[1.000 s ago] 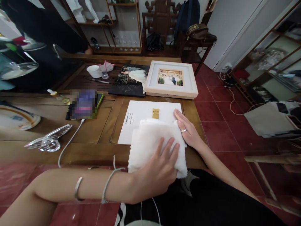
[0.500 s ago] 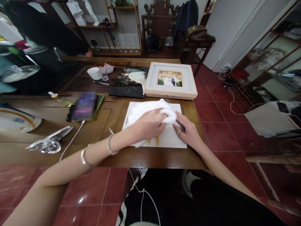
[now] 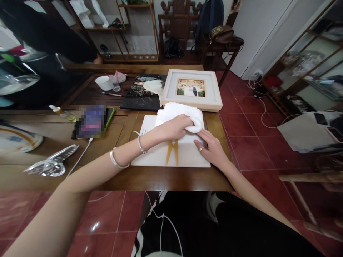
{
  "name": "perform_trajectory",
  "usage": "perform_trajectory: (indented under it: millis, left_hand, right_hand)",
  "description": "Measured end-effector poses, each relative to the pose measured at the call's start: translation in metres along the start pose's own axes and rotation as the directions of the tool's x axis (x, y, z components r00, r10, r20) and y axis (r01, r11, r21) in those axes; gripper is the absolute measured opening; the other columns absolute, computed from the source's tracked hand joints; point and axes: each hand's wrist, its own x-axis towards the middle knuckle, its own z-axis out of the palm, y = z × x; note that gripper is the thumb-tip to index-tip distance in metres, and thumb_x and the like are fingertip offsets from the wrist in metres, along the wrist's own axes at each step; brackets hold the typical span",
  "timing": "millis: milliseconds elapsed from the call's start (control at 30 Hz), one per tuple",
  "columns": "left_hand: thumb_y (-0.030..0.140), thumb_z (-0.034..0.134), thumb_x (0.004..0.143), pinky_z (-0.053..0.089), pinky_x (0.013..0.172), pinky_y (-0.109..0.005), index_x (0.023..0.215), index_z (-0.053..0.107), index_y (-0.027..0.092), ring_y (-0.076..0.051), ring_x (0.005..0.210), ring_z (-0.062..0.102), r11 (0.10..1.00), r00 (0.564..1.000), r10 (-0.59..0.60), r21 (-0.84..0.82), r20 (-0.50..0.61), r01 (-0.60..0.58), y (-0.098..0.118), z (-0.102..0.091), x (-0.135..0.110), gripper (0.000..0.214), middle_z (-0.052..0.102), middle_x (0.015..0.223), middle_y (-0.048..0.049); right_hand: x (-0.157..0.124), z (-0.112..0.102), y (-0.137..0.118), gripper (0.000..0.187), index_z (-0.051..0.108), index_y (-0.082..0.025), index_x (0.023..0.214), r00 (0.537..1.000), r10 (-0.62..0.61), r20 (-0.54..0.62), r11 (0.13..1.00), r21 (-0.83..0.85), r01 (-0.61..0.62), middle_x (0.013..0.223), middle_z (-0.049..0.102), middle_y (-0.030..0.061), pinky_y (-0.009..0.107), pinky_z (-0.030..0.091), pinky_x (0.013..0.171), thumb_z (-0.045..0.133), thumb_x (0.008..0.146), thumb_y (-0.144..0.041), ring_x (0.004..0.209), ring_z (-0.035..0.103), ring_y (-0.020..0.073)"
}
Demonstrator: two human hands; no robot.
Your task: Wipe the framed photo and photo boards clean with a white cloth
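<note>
My left hand (image 3: 174, 127) is closed on a white cloth (image 3: 184, 113), pressing it against the far end of a white board (image 3: 160, 157) that lies flat on the wooden table (image 3: 120, 178). A gold stand-shaped piece (image 3: 172, 152) shows on the board below the cloth. Fingers spread, my right hand (image 3: 210, 150) rests on the board's right edge and wears a ring.
Behind the board lie a white picture frame (image 3: 191, 89) and a dark photo print (image 3: 143, 94). To the left are a phone (image 3: 92, 119) with a cable, a clear butterfly ornament (image 3: 50, 165), a plate (image 3: 16, 139), a small bottle and a white cup (image 3: 103, 82). Shelves and a chair stand beyond.
My left hand has gathered the cloth and slid it from the near end of the board to the far end, which uncovers the gold piece. My right hand stayed on the right edge.
</note>
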Motion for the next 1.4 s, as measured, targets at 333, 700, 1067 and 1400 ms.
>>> perform_trajectory:
  millis: [333, 700, 1067, 1400]
  left_hand:
    - [0.0, 0.052, 0.077, 0.049, 0.097, -0.043, 0.079, 0.069, 0.011, -0.033, 0.123, 0.055, 0.946, 0.999, -0.04, 0.321, 0.028, 0.029, 0.072, 0.014, -0.073, 0.02, 0.059, 0.13, -0.0197]
    - [0.01, 0.058, 0.074, 0.053, 0.089, -0.04, 0.086, 0.073, 0.012, -0.032, 0.12, 0.056, 0.96, 0.999, -0.046, 0.277, -0.008, 0.047, 0.09, 0.02, -0.076, 0.019, 0.058, 0.131, -0.0192]
    - [0.005, 0.048, 0.076, 0.037, 0.109, -0.047, 0.104, 0.067, 0.012, -0.028, 0.136, 0.041, 0.985, 0.992, -0.115, 0.123, -0.06, 0.121, -0.002, 0.017, -0.029, 0.035, 0.052, 0.14, -0.0152]
    - [0.019, 0.062, 0.077, 0.039, 0.107, -0.056, 0.091, 0.074, 0.01, -0.043, 0.134, 0.039, 0.98, 0.995, -0.024, 0.197, 0.102, 0.004, 0.118, 0.024, -0.102, 0.021, 0.044, 0.145, -0.0224]
  right_hand:
    - [-0.002, 0.001, 0.001, 0.047, 0.054, -0.012, 0.135, 1.0, 0.028, 0.008, 1.0, -0.003, -0.028, 0.14, 0.054, 0.0144, 0.046, 0.036, 0.115, 0.047, 0.092, -0.031, 0.135, 0.046, 0.0245]
    - [-0.001, -0.001, 0.0, 0.045, 0.053, -0.016, 0.135, 0.999, 0.044, 0.019, 0.999, 0.011, -0.044, 0.141, 0.054, 0.012, 0.048, 0.035, 0.116, 0.036, 0.098, -0.032, 0.135, 0.046, 0.0231]
    - [-0.002, -0.001, 0.0, 0.045, 0.049, -0.021, 0.139, 0.998, 0.056, 0.032, 0.998, 0.014, -0.056, 0.142, 0.053, 0.0097, 0.049, 0.035, 0.115, 0.036, 0.098, -0.035, 0.136, 0.044, 0.0231]
    - [-0.001, -0.001, 0.0, 0.046, 0.05, -0.017, 0.138, 0.997, 0.062, 0.045, 0.998, -0.002, -0.062, 0.143, 0.052, 0.0118, 0.047, 0.034, 0.116, 0.036, 0.098, -0.034, 0.137, 0.043, 0.0232]
